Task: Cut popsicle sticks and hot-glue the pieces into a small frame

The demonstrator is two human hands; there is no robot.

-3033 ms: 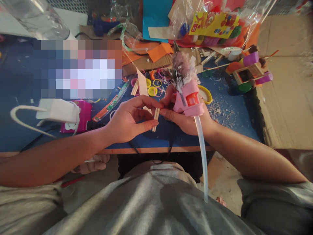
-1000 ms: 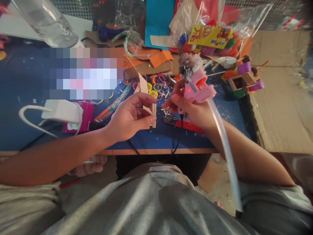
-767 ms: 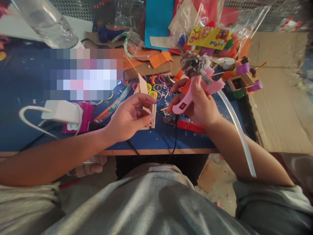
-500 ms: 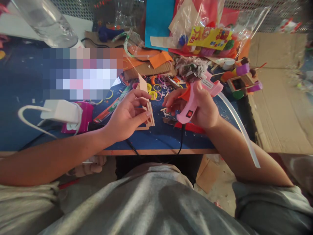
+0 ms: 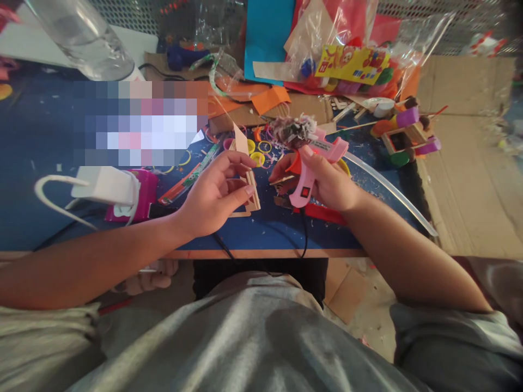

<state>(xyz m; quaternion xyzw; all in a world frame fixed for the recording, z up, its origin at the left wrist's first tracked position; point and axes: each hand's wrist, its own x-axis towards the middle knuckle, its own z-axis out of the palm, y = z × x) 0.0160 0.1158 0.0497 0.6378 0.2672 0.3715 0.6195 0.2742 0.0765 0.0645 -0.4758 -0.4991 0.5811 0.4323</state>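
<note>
My left hand [image 5: 218, 193] is closed around a small construction of flat wooden sticks [image 5: 253, 190], its thumb pressing the near side. The palm and fingers hide part of this piece. In my right hand [image 5: 327, 179] is a pink hot glue gun [image 5: 304, 182] with an orange trigger, tilted with its nozzle end toward the upper left. Grey fluffy debris [image 5: 294, 130] clings around that nozzle end. A long clear glue stick [image 5: 392, 190] sticks out of the gun's back. At the fingertips of the right hand shows a short thin wooden piece [image 5: 283, 181].
A pink power block [image 5: 143, 190] with a white charger [image 5: 104, 188] sits at left. A clear bottle [image 5: 96, 49] stands behind a blurred-out patch. Yellow rings [image 5: 257, 159] and scraps lie beyond my hands. A wooden toy car [image 5: 402, 136] and cardboard [image 5: 469, 163] are at right.
My right hand has moved left with the glue gun, bringing it nearer the wooden construction. The glue stick has swung upward with it. My left hand has stayed almost still.
</note>
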